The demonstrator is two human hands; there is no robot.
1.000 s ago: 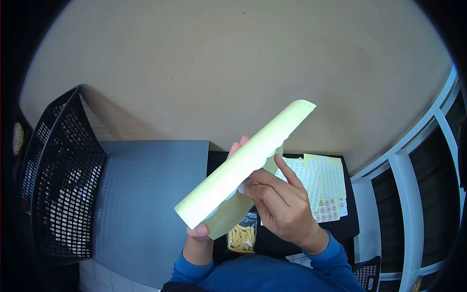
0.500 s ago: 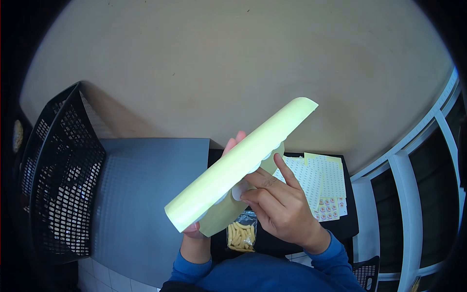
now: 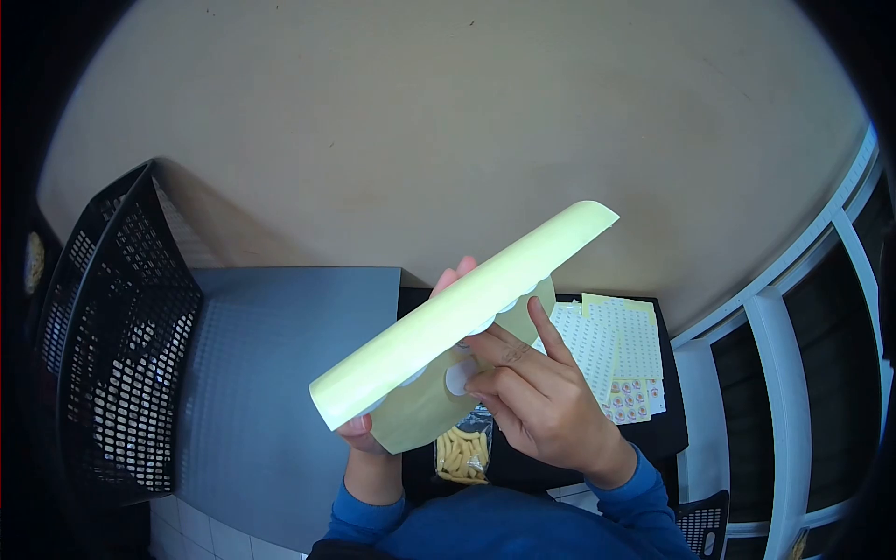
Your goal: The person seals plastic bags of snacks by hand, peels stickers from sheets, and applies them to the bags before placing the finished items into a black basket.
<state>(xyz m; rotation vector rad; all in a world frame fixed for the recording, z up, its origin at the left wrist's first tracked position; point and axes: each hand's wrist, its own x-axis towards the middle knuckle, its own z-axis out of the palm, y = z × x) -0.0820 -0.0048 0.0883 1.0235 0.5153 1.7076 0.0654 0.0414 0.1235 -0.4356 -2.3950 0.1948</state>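
Note:
A pale yellow sheet of sticker backing paper (image 3: 485, 287) is held up in front of me, bent over into a curl with round white stickers along its underside. My left hand (image 3: 366, 440) grips it from behind, the thumb at the lower left edge and fingertips showing over the top. Most of that hand is hidden by the paper. Below the fold, my right hand (image 3: 546, 401) pinches the edge of a round white sticker (image 3: 458, 377) between thumb and finger, its index finger raised. The sticker overlaps the lower flap of the sheet in this view.
Sheets of small printed stickers (image 3: 621, 341) lie on the black table (image 3: 667, 434) at right. A clear bag of yellowish curved snacks (image 3: 462, 455) sits near my body. On the left, a black perforated basket (image 3: 126, 345) stands by a grey surface (image 3: 289, 373). A wall (image 3: 448, 121) rises behind.
The sheet has tilted and its lower flap has opened out, showing more of the round sticker in my right fingers. Both hands have shifted only slightly.

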